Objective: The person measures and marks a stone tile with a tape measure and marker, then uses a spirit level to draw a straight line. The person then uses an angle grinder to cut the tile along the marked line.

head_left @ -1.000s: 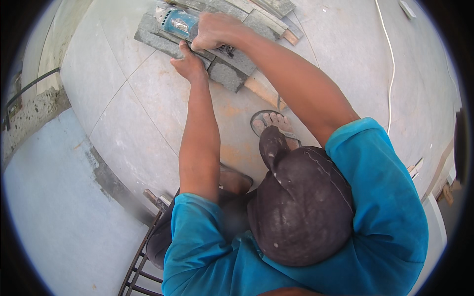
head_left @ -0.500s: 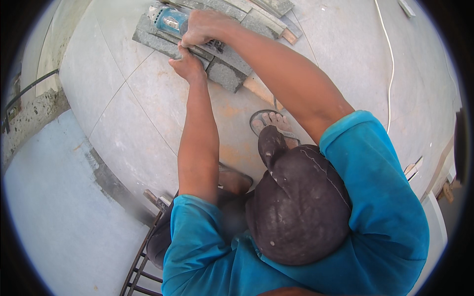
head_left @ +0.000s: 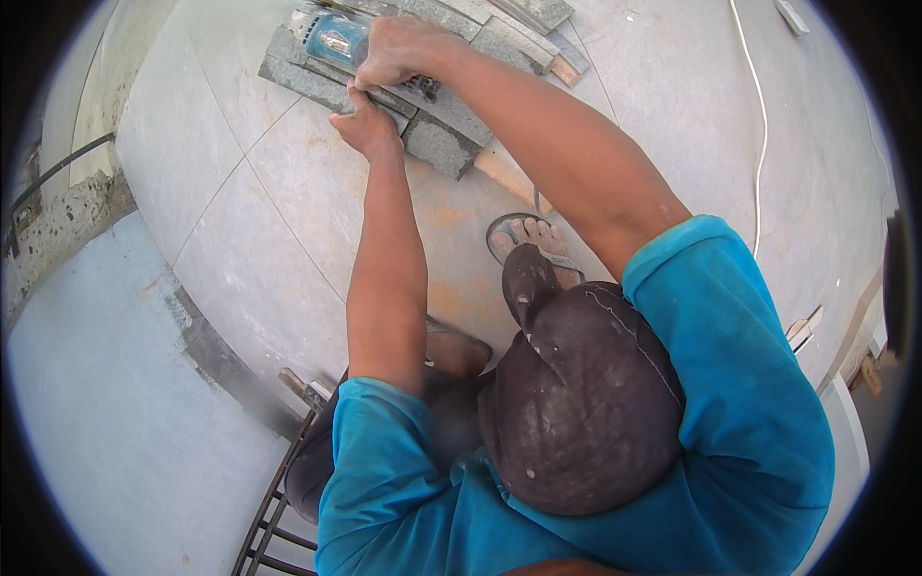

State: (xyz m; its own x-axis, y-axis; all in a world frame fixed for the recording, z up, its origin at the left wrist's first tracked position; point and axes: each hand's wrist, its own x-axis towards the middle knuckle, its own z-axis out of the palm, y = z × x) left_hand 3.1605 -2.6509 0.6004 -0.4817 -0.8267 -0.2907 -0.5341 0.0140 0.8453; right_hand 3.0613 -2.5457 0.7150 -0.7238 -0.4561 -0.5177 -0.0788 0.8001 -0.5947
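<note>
At the top, my right hand [head_left: 401, 50] is wrapped round the body of a teal angle grinder [head_left: 336, 40], whose head points left over grey stone strips. Its disc is not clearly visible. Just below it, my left hand [head_left: 365, 125] is closed, thumb and fingers against the near edge of a grey stone strip [head_left: 312, 86]. The fingertips are partly hidden, and the two hands nearly touch. A rough grey stone block [head_left: 440, 146] lies right of my left hand.
More stone strips [head_left: 509, 40] are stacked beyond my right hand, with a wood piece [head_left: 564, 69] beside them. A white cable [head_left: 761, 144] runs along the tiled floor [head_left: 672, 106] at right. My sandalled foot [head_left: 538, 240] stands near the stones. A dark metal grille [head_left: 274, 514] is at lower left.
The angle grinder has shifted very slightly to the right along the stone. My left hand keeps almost the same place on the strip.
</note>
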